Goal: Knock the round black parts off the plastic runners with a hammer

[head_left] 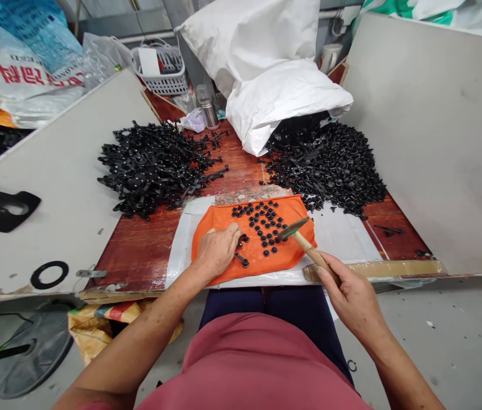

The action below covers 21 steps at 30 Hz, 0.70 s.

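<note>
An orange cloth point(219, 273) is spread on the table, with several small round black parts point(265, 223) standing on it. My left hand point(219, 250) rests on the cloth's left side, its fingers curled closed at a small black plastic part point(240, 244); the fingers hide most of it. Just below the fingertips lies a black strip with a round end point(244, 262). In my right hand point(347, 287) is a hammer point(315, 256), gripped by its wooden handle. Its dark green head hovers over or rests among the round parts; I cannot tell which.
A heap of black strip-like parts point(151, 165) lies left on the red-brown table point(134, 250). At the right, black parts point(335, 165) spill from a white sack point(284, 102). Grey side panels point(429, 142) flank the table. A steel flask point(209, 108) and a basket point(164, 77) stand behind.
</note>
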### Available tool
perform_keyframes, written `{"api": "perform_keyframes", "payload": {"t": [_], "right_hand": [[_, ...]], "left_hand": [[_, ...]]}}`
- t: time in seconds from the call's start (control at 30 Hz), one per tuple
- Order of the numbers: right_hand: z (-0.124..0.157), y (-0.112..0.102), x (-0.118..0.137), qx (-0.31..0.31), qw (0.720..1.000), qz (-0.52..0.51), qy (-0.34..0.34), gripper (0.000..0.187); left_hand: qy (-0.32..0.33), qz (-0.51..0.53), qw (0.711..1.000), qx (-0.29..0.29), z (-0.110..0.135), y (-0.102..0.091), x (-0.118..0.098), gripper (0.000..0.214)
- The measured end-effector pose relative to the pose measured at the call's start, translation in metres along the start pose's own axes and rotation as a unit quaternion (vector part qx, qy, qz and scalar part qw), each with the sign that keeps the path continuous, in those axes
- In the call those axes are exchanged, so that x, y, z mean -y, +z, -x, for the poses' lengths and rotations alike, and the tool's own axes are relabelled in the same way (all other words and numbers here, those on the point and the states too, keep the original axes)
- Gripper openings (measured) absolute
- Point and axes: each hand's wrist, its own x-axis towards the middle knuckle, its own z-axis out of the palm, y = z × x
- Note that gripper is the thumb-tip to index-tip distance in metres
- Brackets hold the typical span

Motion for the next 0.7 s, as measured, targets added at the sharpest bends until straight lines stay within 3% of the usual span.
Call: {"api": "perform_keyframes", "payload": {"t": [0.23,0.7], "right_hand": [[-0.011,0.005,0.030,0.020,0.998,0.005,-0.062,0.040],[-0.003,0.009,0.025,0.012,0.998,0.042,-0.049,0.040]], "left_hand": [[-0.002,0.076,0.997,-0.004,0.000,-0.005,0.000,0.031],[0.018,0.048,0.998,-0.024,0.000,0.007,0.004,0.031]]}}
